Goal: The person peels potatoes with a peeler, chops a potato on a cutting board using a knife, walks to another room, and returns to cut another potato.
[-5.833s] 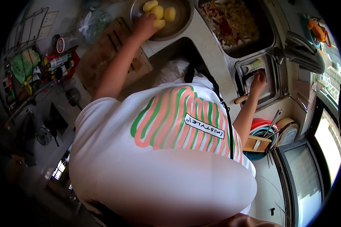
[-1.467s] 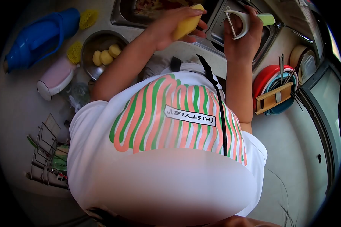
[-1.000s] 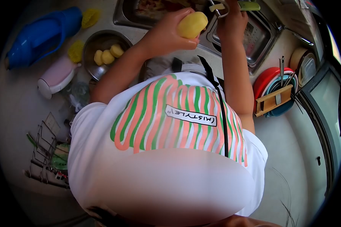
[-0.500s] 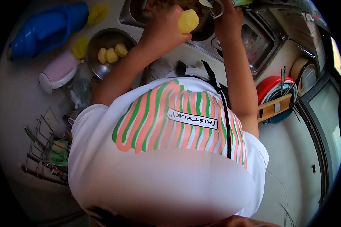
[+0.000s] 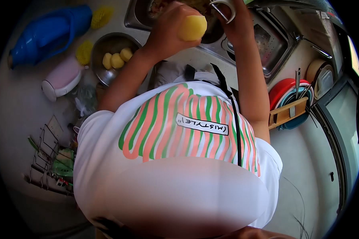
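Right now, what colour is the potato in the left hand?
The potato in the left hand is yellow, best seen in the head view.

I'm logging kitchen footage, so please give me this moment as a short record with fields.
left hand: holding a yellow potato
right hand: holding a white-framed peeler
contact: peeler and potato apart
bowl: steel bowl, three smaller potatoes visible inside
left of bowl: blue thermos flask
basin: steel sink basin, partly hidden
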Demonstrator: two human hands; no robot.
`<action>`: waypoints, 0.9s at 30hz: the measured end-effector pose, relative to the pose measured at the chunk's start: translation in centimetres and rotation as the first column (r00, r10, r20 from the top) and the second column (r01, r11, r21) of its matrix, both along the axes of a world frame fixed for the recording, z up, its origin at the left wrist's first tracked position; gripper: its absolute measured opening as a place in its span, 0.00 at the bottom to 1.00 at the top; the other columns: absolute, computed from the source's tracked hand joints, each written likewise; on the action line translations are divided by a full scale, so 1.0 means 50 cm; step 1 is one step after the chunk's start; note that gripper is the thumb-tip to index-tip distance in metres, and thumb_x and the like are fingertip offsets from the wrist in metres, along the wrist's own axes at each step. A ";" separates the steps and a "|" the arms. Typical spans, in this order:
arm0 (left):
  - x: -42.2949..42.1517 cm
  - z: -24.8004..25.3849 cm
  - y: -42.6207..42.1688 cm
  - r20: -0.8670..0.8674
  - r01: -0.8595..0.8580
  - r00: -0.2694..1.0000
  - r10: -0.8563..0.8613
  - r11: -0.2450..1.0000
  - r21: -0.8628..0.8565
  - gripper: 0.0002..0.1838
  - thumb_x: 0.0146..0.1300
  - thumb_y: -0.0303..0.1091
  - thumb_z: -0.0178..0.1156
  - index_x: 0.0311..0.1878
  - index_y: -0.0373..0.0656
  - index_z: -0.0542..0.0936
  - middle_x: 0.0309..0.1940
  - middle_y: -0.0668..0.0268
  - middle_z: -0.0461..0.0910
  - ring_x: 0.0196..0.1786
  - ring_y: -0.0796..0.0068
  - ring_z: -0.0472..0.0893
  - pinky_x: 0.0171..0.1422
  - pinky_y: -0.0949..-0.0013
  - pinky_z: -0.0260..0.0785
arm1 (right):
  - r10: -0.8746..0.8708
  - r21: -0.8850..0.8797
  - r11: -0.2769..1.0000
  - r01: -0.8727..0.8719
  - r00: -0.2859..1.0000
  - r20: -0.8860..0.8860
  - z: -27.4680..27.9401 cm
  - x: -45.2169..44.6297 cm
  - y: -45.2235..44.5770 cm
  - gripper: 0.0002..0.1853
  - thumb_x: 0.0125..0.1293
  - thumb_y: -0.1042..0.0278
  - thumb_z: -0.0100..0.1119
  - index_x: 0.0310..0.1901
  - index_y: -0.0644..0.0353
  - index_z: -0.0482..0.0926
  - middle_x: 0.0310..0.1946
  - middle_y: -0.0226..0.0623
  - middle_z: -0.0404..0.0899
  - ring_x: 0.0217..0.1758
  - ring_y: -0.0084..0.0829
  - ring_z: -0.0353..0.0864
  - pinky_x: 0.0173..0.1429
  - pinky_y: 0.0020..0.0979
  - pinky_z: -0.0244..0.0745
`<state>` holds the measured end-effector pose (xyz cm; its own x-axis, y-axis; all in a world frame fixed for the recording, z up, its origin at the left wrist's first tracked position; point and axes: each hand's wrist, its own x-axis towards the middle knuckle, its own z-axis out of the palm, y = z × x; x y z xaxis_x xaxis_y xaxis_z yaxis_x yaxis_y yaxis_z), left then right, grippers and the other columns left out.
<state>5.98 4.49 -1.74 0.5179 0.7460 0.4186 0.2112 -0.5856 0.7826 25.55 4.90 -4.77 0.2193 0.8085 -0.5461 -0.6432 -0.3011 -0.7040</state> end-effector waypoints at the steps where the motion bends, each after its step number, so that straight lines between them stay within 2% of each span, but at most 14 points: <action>1: 0.001 0.003 0.002 0.068 0.030 0.997 -0.032 0.999 0.039 0.28 0.44 0.24 0.77 0.49 0.44 0.73 0.43 0.60 0.80 0.49 0.59 0.80 0.54 0.62 0.74 | -0.005 -0.032 0.999 0.004 1.000 -0.017 -0.004 -0.001 -0.012 0.21 0.69 0.58 0.59 0.58 0.61 0.75 0.41 0.32 0.80 0.41 0.29 0.80 0.47 0.32 0.74; 2: 0.007 0.016 0.004 0.083 0.002 0.997 -0.010 0.994 0.105 0.22 0.56 0.34 0.71 0.52 0.43 0.73 0.44 0.62 0.80 0.48 0.63 0.80 0.55 0.63 0.73 | 0.265 -0.178 0.963 -0.203 0.827 0.495 -0.026 0.027 -0.021 0.23 0.69 0.56 0.60 0.58 0.63 0.75 0.48 0.36 0.80 0.45 0.28 0.79 0.48 0.31 0.74; 5: 0.012 0.019 0.015 0.262 -0.001 0.965 -0.013 0.999 0.051 0.29 0.51 0.39 0.78 0.55 0.47 0.76 0.44 0.62 0.77 0.48 0.68 0.76 0.56 0.64 0.68 | 0.400 -0.195 0.865 -0.462 0.401 0.824 -0.093 0.073 -0.055 0.16 0.69 0.60 0.54 0.37 0.66 0.82 0.33 0.37 0.81 0.42 0.34 0.79 0.64 0.31 0.68; 6: 0.010 0.030 0.015 0.241 0.036 0.970 -0.030 0.999 -0.019 0.25 0.51 0.33 0.77 0.51 0.46 0.76 0.44 0.60 0.77 0.49 0.65 0.76 0.56 0.61 0.67 | 0.353 -0.204 0.933 -0.297 0.640 0.682 -0.106 0.075 -0.065 0.16 0.69 0.59 0.58 0.36 0.66 0.85 0.29 0.33 0.84 0.34 0.28 0.80 0.49 0.27 0.74; 9: 0.013 0.042 0.019 0.180 0.055 0.983 -0.038 0.994 -0.092 0.26 0.52 0.27 0.74 0.53 0.46 0.73 0.42 0.60 0.77 0.46 0.66 0.77 0.53 0.63 0.70 | 0.197 -0.094 0.977 -0.189 0.658 0.726 -0.120 0.107 -0.084 0.16 0.68 0.58 0.60 0.38 0.66 0.84 0.32 0.34 0.84 0.31 0.27 0.79 0.40 0.29 0.74; 10: 0.014 0.034 0.011 0.322 0.130 0.946 -0.024 0.941 -0.311 0.26 0.53 0.27 0.72 0.54 0.46 0.71 0.41 0.59 0.77 0.44 0.66 0.78 0.50 0.64 0.71 | 0.157 -0.077 0.986 -0.147 0.668 0.728 -0.125 0.118 -0.089 0.17 0.68 0.57 0.60 0.39 0.66 0.82 0.33 0.36 0.84 0.32 0.28 0.81 0.37 0.31 0.74; 12: 0.019 0.009 -0.007 0.554 0.345 0.826 0.102 0.686 -0.640 0.27 0.55 0.26 0.69 0.56 0.45 0.68 0.40 0.58 0.77 0.41 0.67 0.79 0.45 0.66 0.73 | 0.117 -0.105 0.993 -0.059 0.688 0.716 -0.128 0.135 -0.096 0.18 0.68 0.55 0.60 0.41 0.66 0.79 0.36 0.40 0.85 0.34 0.30 0.83 0.37 0.33 0.75; 13: 0.026 0.007 -0.008 0.595 0.397 0.787 0.162 0.606 -0.689 0.26 0.57 0.27 0.67 0.57 0.45 0.67 0.39 0.58 0.77 0.39 0.67 0.79 0.43 0.66 0.74 | 0.118 -0.153 0.988 -0.013 0.701 0.703 -0.128 0.142 -0.098 0.18 0.68 0.55 0.60 0.42 0.66 0.77 0.37 0.41 0.85 0.36 0.32 0.84 0.38 0.35 0.76; 14: 0.032 0.006 -0.009 0.625 0.450 0.746 0.227 0.521 -0.726 0.26 0.59 0.29 0.66 0.58 0.44 0.66 0.39 0.57 0.77 0.38 0.68 0.79 0.40 0.67 0.74 | 0.245 -0.259 0.964 -0.064 0.599 0.762 -0.146 0.164 -0.102 0.20 0.66 0.53 0.59 0.45 0.64 0.70 0.39 0.51 0.85 0.40 0.44 0.86 0.41 0.45 0.78; 17: 0.040 0.025 -0.002 0.662 0.557 0.692 0.288 0.370 -0.744 0.20 0.70 0.42 0.56 0.58 0.42 0.67 0.37 0.56 0.78 0.36 0.66 0.80 0.37 0.64 0.75 | 0.597 -0.597 0.801 0.043 -0.130 0.792 -0.212 0.199 -0.141 0.22 0.63 0.53 0.58 0.46 0.63 0.66 0.38 0.57 0.84 0.40 0.53 0.85 0.41 0.51 0.78; 18: 0.044 0.008 0.003 0.693 0.615 0.648 0.315 0.320 -0.721 0.20 0.72 0.45 0.54 0.58 0.42 0.68 0.36 0.57 0.78 0.35 0.66 0.80 0.38 0.63 0.75 | 0.728 -0.727 0.684 0.061 -0.109 0.677 -0.192 0.192 -0.144 0.29 0.61 0.50 0.63 0.52 0.63 0.64 0.41 0.56 0.83 0.46 0.61 0.81 0.47 0.53 0.76; 20: 0.058 -0.023 0.008 0.701 0.675 0.590 0.401 0.231 -0.701 0.26 0.74 0.57 0.47 0.56 0.42 0.72 0.37 0.57 0.79 0.36 0.63 0.81 0.41 0.60 0.76 | 0.735 -0.742 0.669 0.050 -0.196 0.649 -0.240 0.213 -0.175 0.26 0.63 0.47 0.60 0.49 0.64 0.69 0.38 0.55 0.83 0.44 0.60 0.82 0.46 0.53 0.76; 24: 0.073 -0.025 0.037 0.590 0.725 0.572 0.570 -0.015 -0.688 0.28 0.73 0.60 0.46 0.54 0.44 0.74 0.43 0.57 0.81 0.43 0.59 0.83 0.49 0.53 0.78 | 0.786 -0.814 0.575 -0.089 -0.218 0.579 -0.275 0.229 -0.187 0.23 0.69 0.48 0.52 0.39 0.66 0.75 0.35 0.53 0.84 0.41 0.60 0.83 0.46 0.54 0.77; 27: 0.093 -0.019 0.053 0.510 0.751 0.535 0.674 -0.102 -0.652 0.27 0.74 0.59 0.44 0.54 0.43 0.74 0.44 0.57 0.81 0.48 0.59 0.82 0.58 0.51 0.76 | 0.485 -0.485 0.874 -0.022 0.095 0.870 -0.271 0.246 -0.152 0.24 0.73 0.50 0.48 0.33 0.65 0.80 0.31 0.49 0.85 0.38 0.51 0.86 0.45 0.50 0.77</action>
